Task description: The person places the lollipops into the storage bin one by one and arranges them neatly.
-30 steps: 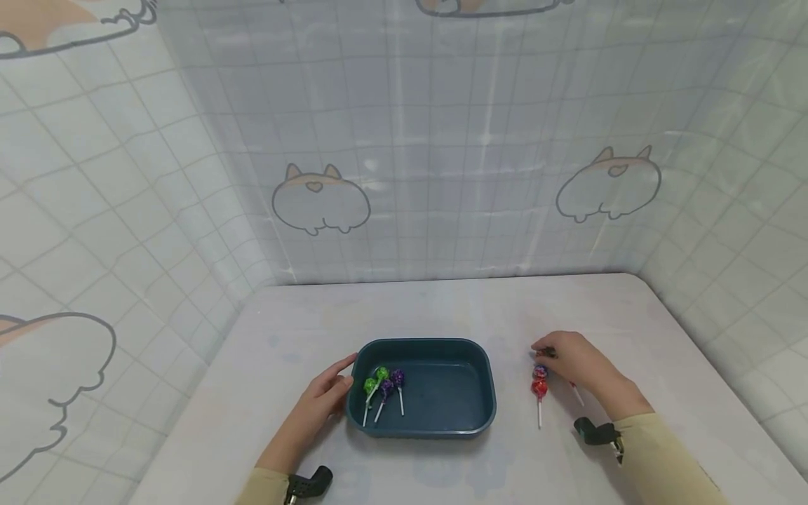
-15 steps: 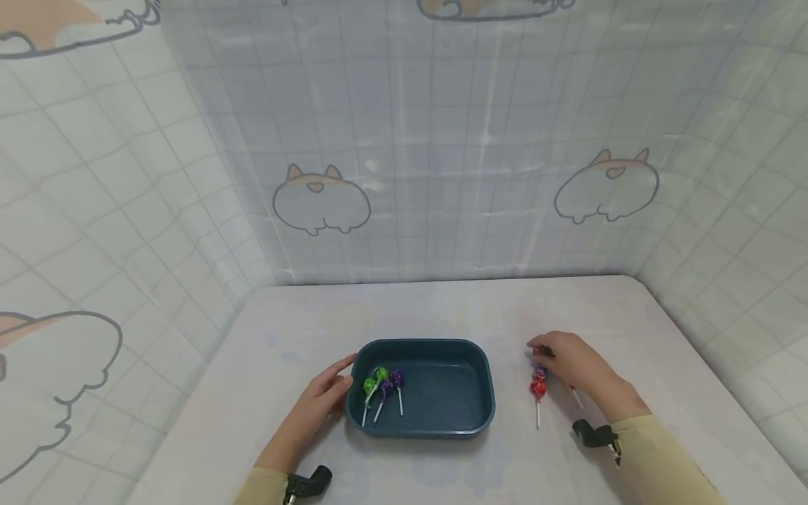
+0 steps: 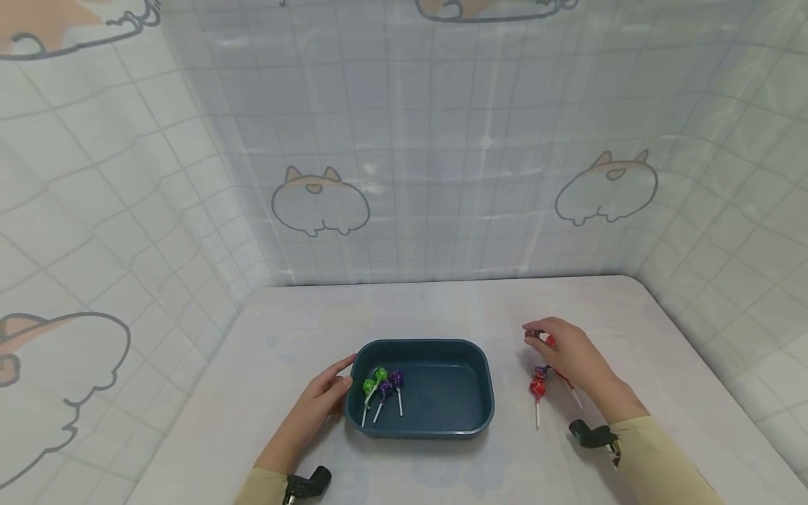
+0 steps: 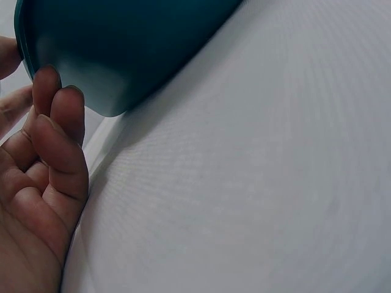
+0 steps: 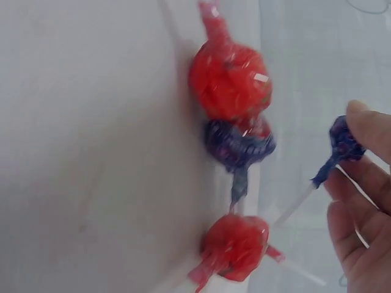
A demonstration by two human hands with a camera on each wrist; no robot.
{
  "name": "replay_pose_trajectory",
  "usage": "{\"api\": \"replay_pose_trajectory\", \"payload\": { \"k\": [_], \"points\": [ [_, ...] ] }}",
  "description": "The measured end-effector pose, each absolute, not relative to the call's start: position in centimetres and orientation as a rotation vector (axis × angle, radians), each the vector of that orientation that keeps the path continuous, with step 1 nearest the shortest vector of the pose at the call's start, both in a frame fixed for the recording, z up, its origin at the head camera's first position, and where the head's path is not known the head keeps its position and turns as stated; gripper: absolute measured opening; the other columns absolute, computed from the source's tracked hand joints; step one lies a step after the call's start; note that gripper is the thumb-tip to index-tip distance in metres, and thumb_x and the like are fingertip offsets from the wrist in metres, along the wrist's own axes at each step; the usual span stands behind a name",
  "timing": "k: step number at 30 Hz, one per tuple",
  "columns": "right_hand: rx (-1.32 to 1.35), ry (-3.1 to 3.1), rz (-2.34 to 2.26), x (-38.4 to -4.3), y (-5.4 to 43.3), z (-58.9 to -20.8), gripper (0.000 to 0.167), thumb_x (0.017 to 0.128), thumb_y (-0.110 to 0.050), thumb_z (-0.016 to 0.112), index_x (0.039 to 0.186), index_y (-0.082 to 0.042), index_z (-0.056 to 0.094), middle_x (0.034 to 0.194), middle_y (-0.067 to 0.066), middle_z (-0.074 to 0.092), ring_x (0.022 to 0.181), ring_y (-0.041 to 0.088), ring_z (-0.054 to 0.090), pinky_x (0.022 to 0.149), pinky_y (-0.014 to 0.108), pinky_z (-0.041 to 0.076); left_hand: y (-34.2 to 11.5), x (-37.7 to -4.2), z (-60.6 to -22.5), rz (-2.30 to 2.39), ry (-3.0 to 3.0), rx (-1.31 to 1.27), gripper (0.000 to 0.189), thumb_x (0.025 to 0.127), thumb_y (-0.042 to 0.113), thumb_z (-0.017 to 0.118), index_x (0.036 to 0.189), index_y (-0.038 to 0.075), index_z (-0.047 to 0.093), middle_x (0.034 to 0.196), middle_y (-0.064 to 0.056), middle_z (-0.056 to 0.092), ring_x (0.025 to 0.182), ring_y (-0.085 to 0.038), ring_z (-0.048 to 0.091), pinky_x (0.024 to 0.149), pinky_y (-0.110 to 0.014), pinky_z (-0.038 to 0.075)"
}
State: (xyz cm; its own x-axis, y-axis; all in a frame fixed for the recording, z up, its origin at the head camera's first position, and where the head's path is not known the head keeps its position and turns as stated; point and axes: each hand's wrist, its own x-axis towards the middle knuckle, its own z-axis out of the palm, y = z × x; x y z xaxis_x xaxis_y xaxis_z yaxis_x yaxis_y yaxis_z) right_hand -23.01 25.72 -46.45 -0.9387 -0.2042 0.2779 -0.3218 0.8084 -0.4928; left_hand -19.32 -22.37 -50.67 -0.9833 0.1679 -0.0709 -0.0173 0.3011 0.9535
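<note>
Right hand (image 3: 566, 353) has shifted slightly, right of the tray (image 3: 429, 433), fingers pinching 1 purple lollipop (image 5: 346, 143): likely picking; next calls for steady lifting.

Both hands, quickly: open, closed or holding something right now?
Left hand: open, touching the teal tray.
Right hand: closed, holding a blue-purple lollipop.

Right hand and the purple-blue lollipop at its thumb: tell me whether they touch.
Touching. The right wrist view shows the right hand pinching the lollipop, thumb against its wrapped head.
</note>
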Motion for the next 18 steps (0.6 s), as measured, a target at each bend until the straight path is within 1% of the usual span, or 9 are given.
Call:
{"api": "replay_pose_trajectory", "payload": {
  "k": [6, 9, 18],
  "points": [
    [0.492, -2.641, 0.853, -23.0, 25.4, -45.9, 0.026, 0.092, -0.021, 0.072, 0.118, -0.016, 0.071, 0.114, 0.001, 0.063, 0.101, 0.021, 0.063, 0.087, 0.044, 0.052, -22.4, -19.3, -50.6, 1.767, 2.408, 0.15, 0.05, 0.099, 0.04, 0.059, 0.146, 0.025, 0.049, 0.087, -0.013, 0.062, 0.067, -0.023, 0.053, 0.058, -0.032, 0.048],
    [0.517, -2.61, 0.863, -22.9, 25.2, -45.6, 0.025, 0.093, -0.022, 0.071, 0.117, -0.015, 0.072, 0.113, 0.002, 0.063, 0.099, 0.021, 0.063, 0.084, 0.044, 0.053, -22.4, -19.4, -50.8, 1.771, 2.408, 0.164, 0.049, 0.099, 0.039, 0.059, 0.146, 0.026, 0.049, 0.088, -0.013, 0.062, 0.067, -0.024, 0.053, 0.058, -0.031, 0.048],
    [0.465, -2.676, 0.917, -22.8, 24.6, -45.5, 0.034, 0.089, -0.018, 0.076, 0.121, -0.008, 0.07, 0.115, 0.01, 0.063, 0.093, 0.024, 0.067, 0.075, 0.039, 0.056, -22.5, -19.5, -50.9, 1.784, 2.395, 0.182, 0.047, 0.1, 0.034, 0.058, 0.145, 0.026, 0.049, 0.087, -0.013, 0.061, 0.067, -0.023, 0.052, 0.058, -0.031, 0.047]
  ]
}}
